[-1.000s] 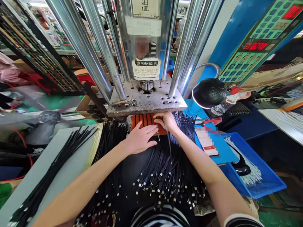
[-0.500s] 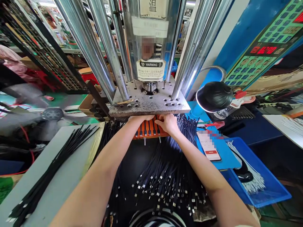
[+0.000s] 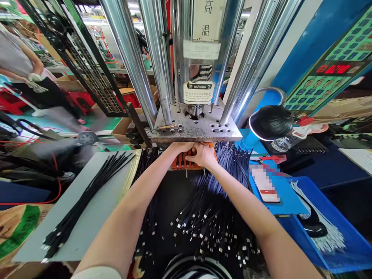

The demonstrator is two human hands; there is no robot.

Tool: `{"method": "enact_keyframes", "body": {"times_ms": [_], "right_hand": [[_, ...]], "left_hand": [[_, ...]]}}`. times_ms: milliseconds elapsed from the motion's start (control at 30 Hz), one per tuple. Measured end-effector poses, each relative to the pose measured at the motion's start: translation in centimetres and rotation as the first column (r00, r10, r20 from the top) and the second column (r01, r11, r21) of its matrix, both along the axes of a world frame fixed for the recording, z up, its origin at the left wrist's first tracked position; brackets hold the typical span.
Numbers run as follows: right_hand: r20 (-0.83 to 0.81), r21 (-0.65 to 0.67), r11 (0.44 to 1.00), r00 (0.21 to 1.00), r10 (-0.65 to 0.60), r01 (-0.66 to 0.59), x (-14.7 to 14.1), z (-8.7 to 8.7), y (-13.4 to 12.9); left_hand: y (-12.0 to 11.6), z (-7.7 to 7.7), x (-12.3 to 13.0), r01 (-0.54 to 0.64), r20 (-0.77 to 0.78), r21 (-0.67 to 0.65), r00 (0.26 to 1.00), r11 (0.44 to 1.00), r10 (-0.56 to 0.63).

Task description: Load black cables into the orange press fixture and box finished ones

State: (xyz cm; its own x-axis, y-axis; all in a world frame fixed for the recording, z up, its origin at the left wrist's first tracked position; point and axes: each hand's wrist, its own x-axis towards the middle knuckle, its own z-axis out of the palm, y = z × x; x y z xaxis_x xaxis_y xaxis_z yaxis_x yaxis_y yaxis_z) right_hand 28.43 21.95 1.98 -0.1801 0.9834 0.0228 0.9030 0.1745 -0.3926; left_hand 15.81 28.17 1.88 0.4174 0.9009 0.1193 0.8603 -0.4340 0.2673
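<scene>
While the slotted orange mould (image 3: 180, 162) is seated below the front edge of the press plate (image 3: 194, 135), its right part is covered by the right hand (image 3: 204, 155), whose fingers are bent over it; whether anything is gripped cannot be told. The left hand (image 3: 185, 146) is placed over the mould's far side, its fingers partly hidden, their state undetermined. Black cables (image 3: 232, 164) are bunched to the right. "警 WARNING 告" is read on the warning label (image 3: 199, 93), "高温" on the upper label (image 3: 206, 19).
</scene>
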Motion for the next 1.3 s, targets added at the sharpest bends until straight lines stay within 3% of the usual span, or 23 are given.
{"method": "enact_keyframes", "body": {"times_ms": [100,167,233,300,333,400,467,533,633,700,800,900,1000,1100,1200,1300], "right_hand": [[-0.073,0.026,0.998,0.996,0.058,-0.056,1.0,0.6,0.5],[-0.146,0.089,0.993,0.985,0.087,-0.074,3.2,0.7,0.1],[-0.108,0.148,0.988,0.994,-0.017,0.033,6.4,0.4,-0.8],[0.099,0.159,0.958,0.962,-0.255,0.237,9.9,-0.4,-1.7],[0.232,0.128,0.943,0.915,-0.331,0.309,11.4,-1.0,-2.2],[0.423,0.040,0.927,0.835,-0.353,0.372,13.9,-2.4,-2.9],[0.450,-0.039,0.934,0.841,-0.301,0.355,15.2,-3.6,-3.2],[0.368,-0.057,0.937,0.880,-0.300,0.343,15.6,-4.3,-3.1],[0.149,0.010,0.920,0.909,-0.388,0.391,15.2,-3.7,-3.2],[-0.062,0.039,0.940,0.940,-0.336,0.339,14.4,-2.4,-3.8],[-0.324,0.008,1.000,0.946,0.006,-0.004,12.1,0.3,-5.9],[-0.446,0.039,0.964,0.859,0.254,-0.265,9.1,3.0,-8.3],[-0.578,0.168,0.949,0.753,0.314,-0.267,6.4,4.5,-9.9],[-0.678,0.281,0.932,0.639,0.363,-0.230,4.6,4.7,-9.9],[-0.725,0.329,0.926,0.578,0.374,-0.186,3.6,4.5,-9.0],[-0.714,0.370,0.914,0.580,0.393,-0.163,2.9,4.4,-8.6]], "left_hand": [[-3.3,-0.5,-3.7,-0.057,-0.025,0.032,0.998,0.998,0.058],[-5.5,-1.5,-7.1,-0.200,-0.024,0.113,0.979,0.973,0.204],[-7.3,-2.9,-10.7,-0.385,0.007,0.211,0.920,0.899,0.392],[-8.2,-4.3,-13.7,-0.491,0.043,0.238,0.867,0.838,0.496],[-8.3,-4.9,-14.9,-0.509,0.058,0.222,0.858,0.832,0.510],[-8.0,-5.8,-16.5,-0.509,0.093,0.177,0.861,0.842,0.501],[-7.4,-6.1,-17.4,-0.490,0.145,0.143,0.870,0.860,0.472],[-6.9,-5.6,-17.9,-0.457,0.203,0.117,0.880,0.881,0.430],[-6.9,-4.2,-18.0,-0.407,0.285,0.102,0.886,0.908,0.366],[-7.6,-2.8,-17.1,-0.357,0.325,0.096,0.894,0.929,0.309],[-9.5,0.3,-14.0,-0.214,0.392,0.060,0.903,0.975,0.174],[-11.3,4.4,-9.7,-0.071,0.527,0.059,0.850,0.996,0.029],[-12.1,8.5,-6.2,0.034,0.601,0.178,0.788,0.984,-0.136],[-12.3,11.4,-4.2,0.131,0.652,0.224,0.716,0.966,-0.249],[-12.4,12.9,-3.1,0.212,0.740,0.126,0.630,0.969,-0.235],[-12.5,13.6,-1.9,0.238,0.791,0.046,0.585,0.970,-0.182]]}}
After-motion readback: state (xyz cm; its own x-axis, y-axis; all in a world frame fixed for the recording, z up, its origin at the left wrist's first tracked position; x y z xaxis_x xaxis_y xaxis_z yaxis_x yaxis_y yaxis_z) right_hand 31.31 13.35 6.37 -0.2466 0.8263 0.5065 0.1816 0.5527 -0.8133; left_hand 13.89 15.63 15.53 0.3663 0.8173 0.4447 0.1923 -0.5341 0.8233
